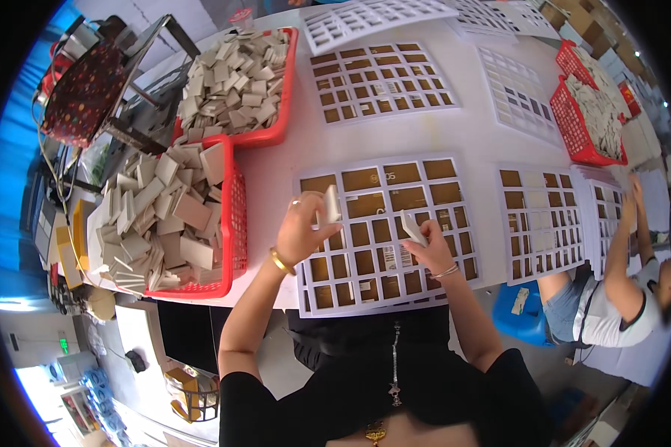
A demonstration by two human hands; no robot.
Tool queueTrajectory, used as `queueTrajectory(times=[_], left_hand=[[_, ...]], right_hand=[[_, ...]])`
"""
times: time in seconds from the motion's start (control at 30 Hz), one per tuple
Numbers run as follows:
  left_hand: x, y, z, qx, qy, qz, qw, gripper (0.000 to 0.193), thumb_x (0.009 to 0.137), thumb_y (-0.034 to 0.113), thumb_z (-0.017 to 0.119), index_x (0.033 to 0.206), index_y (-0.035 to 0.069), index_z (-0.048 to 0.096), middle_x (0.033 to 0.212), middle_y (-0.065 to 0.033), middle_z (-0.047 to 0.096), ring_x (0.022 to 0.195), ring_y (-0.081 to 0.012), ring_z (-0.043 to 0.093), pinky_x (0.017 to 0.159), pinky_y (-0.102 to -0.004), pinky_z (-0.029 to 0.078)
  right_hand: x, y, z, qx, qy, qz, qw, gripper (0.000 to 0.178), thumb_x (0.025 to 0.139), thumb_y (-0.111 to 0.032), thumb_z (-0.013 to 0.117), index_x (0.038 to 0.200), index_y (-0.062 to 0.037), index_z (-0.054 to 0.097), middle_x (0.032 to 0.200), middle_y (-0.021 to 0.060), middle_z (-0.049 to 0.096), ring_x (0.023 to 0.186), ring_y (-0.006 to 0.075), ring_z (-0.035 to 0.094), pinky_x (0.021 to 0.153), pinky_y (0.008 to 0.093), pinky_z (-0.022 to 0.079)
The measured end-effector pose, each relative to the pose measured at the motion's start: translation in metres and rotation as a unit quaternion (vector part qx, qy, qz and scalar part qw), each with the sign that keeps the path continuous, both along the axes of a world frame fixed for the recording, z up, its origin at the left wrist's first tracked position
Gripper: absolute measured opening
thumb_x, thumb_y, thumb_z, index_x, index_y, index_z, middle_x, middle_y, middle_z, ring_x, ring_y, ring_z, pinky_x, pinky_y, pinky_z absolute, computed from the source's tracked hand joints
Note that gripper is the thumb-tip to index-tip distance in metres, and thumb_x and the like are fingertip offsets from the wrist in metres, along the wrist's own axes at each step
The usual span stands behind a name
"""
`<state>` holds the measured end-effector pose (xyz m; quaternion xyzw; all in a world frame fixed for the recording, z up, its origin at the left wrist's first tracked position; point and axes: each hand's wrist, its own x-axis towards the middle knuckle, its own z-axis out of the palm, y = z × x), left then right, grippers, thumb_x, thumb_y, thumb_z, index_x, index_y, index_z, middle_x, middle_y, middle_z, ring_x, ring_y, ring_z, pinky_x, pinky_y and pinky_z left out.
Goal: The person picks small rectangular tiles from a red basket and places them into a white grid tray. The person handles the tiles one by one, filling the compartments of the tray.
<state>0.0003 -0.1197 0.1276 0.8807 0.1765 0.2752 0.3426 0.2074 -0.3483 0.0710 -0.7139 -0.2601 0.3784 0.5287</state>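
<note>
My left hand (303,229) pinches a pale, flat rectangular tile (332,203) between fingers and thumb, above the left side of a white grid frame (384,302). In my right hand (434,252) is another pale tile piece (411,226), tilted over the middle of the same frame; whether it is one piece or a small stack I cannot tell. Brown cardboard with print shows through the frame's openings, which differ in size. Below the frame's near edge, part of another grid frame peeks out. To the left, a red basket (235,216) is heaped with similar pale tiles.
A second red basket (287,89) of tiles stands behind the first. More grid frames (384,78) lie at the far side and right (542,223). Red baskets (574,119) with pale pieces stand far right. A co-worker (626,290) sits at the right, beside a blue stool (520,309).
</note>
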Motion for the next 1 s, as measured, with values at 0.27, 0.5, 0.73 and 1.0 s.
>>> queueTrajectory(times=[0.27,0.5,0.73,1.0], left_hand=[[0.1,0.018,-0.038,0.194,0.201,0.074,0.957,0.05,0.063,0.038,0.08,0.102,0.016,0.058,0.105,-0.0056,0.064,0.108,-0.028,0.053,0.09,-0.043,0.037],[0.131,0.032,-0.063,0.278,0.171,0.026,0.945,0.049,0.064,0.037,0.079,0.106,0.017,0.063,0.108,-0.003,0.063,0.116,-0.0247,0.048,0.099,-0.0442,0.033],[0.127,0.026,-0.064,0.236,0.152,0.047,0.958,0.052,0.068,0.038,0.077,0.115,0.021,0.061,0.13,-0.002,0.05,0.127,-0.0257,0.039,0.104,-0.0462,0.029],[0.112,0.021,-0.07,0.334,0.163,-0.113,0.921,0.039,0.083,0.035,0.065,0.121,0.028,0.058,0.143,-0.0024,0.039,0.136,-0.0256,0.028,0.112,-0.0494,0.02]], right_hand=[[0.031,-0.041,0.012,0.042,-0.125,-0.038,0.991,0.046,0.077,-0.021,0.074,0.103,-0.0052,0.039,0.095,0.0064,0.044,0.088,0.013,0.046,0.075,0.0288,0.044],[0.042,-0.061,-0.003,0.064,-0.099,-0.07,0.991,0.044,0.079,-0.019,0.072,0.106,-0.0046,0.04,0.097,0.0063,0.044,0.088,0.013,0.047,0.074,0.0282,0.044],[0.042,-0.054,0.004,0.05,-0.114,-0.049,0.991,0.042,0.081,-0.018,0.07,0.107,-0.0046,0.04,0.097,0.006,0.045,0.088,0.0122,0.046,0.077,0.0267,0.043],[0.044,-0.024,-0.003,0.16,-0.07,-0.053,0.983,0.042,0.081,-0.008,0.07,0.11,-0.0052,0.04,0.1,0.0054,0.047,0.085,0.0109,0.05,0.071,0.0242,0.045]])
